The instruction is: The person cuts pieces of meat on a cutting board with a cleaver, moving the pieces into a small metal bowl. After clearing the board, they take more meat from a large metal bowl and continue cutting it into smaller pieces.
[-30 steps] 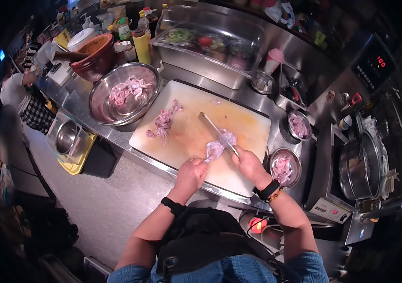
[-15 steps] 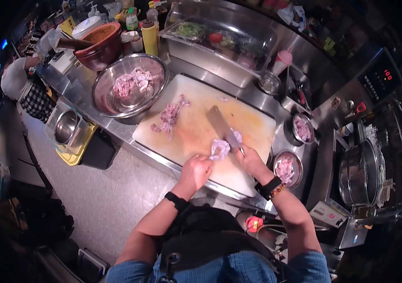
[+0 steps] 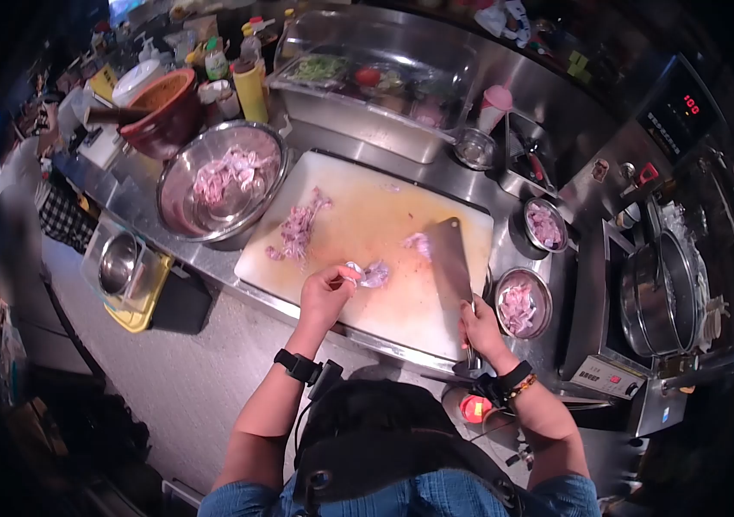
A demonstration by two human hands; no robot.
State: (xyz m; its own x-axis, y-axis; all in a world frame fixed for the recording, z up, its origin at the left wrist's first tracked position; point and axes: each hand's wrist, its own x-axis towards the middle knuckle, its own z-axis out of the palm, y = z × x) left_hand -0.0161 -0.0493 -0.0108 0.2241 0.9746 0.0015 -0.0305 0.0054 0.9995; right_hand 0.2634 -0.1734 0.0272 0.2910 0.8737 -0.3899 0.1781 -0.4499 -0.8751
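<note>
My left hand (image 3: pixel 324 297) pinches the end of a pale pink piece of raw meat (image 3: pixel 374 275) over the near part of the white cutting board (image 3: pixel 358 194). In my right hand (image 3: pixel 481 327) is a cleaver (image 3: pixel 449 258), gripped by its handle, its broad blade pointing away from me over the board's right side. Just left of the blade lies a smaller meat piece (image 3: pixel 418 245). A heap of pinkish scraps (image 3: pixel 299 226) sits on the board's left part. The kind of meat is not certain.
A large steel bowl (image 3: pixel 174 205) with raw meat stands left of the board. Two smaller bowls of meat pieces, an upper one (image 3: pixel 530 243) and a lower one (image 3: pixel 516 335), are at the right. Behind is a clear-lidded container (image 3: pixel 358 116); a reddish mortar (image 3: pixel 164 125) stands back left.
My left hand has moved left and away from me with its meat piece. The cleaver has moved right, off the meat, and turned more upright in view; a smaller piece stays on the board.
</note>
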